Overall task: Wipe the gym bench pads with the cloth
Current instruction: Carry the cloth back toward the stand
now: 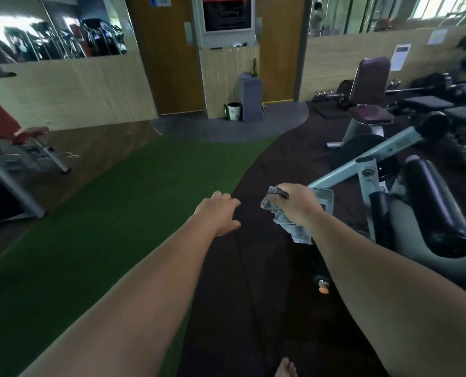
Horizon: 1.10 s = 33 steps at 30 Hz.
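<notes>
Right hand (297, 205) fists the cloth (289, 224), tail dangling, left hand (218, 213) open and empty; bench pads (438, 208) sit at 3 o'clock, so the loose tail may snag the frame (362, 164) en route.

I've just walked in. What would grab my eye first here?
Front and centre, the right grip clutches a crumpled grey cloth, while the left grip is open and empty above the floor. A green turf strip runs up the left-centre, and padded gym machines crowd the right side.
</notes>
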Available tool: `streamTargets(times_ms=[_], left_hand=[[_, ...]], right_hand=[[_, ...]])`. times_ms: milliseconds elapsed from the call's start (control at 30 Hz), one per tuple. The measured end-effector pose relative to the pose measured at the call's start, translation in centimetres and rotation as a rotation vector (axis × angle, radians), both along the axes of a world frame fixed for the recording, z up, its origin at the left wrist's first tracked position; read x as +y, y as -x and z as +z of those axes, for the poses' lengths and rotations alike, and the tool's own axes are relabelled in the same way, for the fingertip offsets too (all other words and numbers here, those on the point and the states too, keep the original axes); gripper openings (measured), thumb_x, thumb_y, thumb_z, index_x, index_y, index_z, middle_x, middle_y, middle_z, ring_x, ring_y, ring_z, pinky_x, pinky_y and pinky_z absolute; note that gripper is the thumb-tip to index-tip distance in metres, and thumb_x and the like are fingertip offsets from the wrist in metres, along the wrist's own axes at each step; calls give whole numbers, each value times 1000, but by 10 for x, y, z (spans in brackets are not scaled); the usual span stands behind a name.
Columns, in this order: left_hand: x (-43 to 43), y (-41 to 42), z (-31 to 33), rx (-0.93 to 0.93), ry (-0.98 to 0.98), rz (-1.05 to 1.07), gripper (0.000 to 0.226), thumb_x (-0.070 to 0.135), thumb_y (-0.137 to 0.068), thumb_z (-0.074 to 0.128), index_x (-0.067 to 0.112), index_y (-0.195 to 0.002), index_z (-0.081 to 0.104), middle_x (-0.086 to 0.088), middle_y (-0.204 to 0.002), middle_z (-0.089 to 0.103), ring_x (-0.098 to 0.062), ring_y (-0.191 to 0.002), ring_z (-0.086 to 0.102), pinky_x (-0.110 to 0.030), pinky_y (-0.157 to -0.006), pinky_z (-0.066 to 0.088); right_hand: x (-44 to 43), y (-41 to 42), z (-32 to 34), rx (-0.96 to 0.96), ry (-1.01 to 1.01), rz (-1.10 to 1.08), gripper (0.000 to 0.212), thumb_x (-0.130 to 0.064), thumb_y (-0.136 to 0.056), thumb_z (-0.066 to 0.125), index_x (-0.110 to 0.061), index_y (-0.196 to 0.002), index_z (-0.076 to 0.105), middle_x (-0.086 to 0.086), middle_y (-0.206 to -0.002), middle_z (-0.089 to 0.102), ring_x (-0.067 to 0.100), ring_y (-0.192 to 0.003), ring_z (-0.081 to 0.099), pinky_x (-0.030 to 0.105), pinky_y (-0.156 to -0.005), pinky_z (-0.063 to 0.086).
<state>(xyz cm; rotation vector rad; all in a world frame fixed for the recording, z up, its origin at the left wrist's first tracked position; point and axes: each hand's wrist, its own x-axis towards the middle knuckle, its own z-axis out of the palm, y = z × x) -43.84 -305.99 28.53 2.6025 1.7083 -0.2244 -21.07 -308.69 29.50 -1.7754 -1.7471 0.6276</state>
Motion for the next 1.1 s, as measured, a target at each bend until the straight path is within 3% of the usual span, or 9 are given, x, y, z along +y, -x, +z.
streamTargets(times_ms=[167, 367, 667, 900, 1100], left_hand=[[135, -35, 1, -31, 11, 22, 68, 51, -97, 62, 25, -156, 40, -4, -152, 46, -26, -144, 36, -47, -110, 44], [291, -71, 5, -44, 25, 6, 70, 52, -95, 63, 25, -156, 40, -4, -151, 47, -27, -143, 37, -47, -109, 43], [555, -94, -3, -3, 9, -81, 69, 52, -96, 62, 24, -156, 40, -6, -153, 46, -28, -143, 36, -48, -110, 43], [757, -121, 15, 27, 9, -146, 69, 51, -97, 61, 25, -157, 38, -5, -152, 46, -27, -142, 36, -47, -111, 42], [928, -175, 7, 19, 8, -151, 69, 52, -97, 61, 24, -156, 40, -5, -152, 45, -27, -143, 36, -48, -112, 42]], right_hand=[[139, -31, 11, -29, -4, 9, 39, -42, -98, 65, -23, -68, 49, -4, -65, 54, 13, -57, 48, 32, -52, 35], [294, -62, 23, -46, 6, 6, 31, -42, -97, 66, -23, -74, 56, -2, -74, 63, 15, -68, 58, 31, -55, 39], [542, -84, 11, -34, -11, -69, 41, -37, -98, 65, -22, -66, 46, -3, -65, 53, 16, -61, 51, 33, -52, 34], [728, -109, 20, 1, -7, -128, 36, -39, -97, 66, -24, -68, 51, -3, -68, 57, 14, -64, 54, 32, -54, 35], [896, -164, 10, -30, -16, -144, 33, -41, -96, 66, -16, -74, 58, 3, -73, 62, 16, -66, 56, 33, -56, 37]])
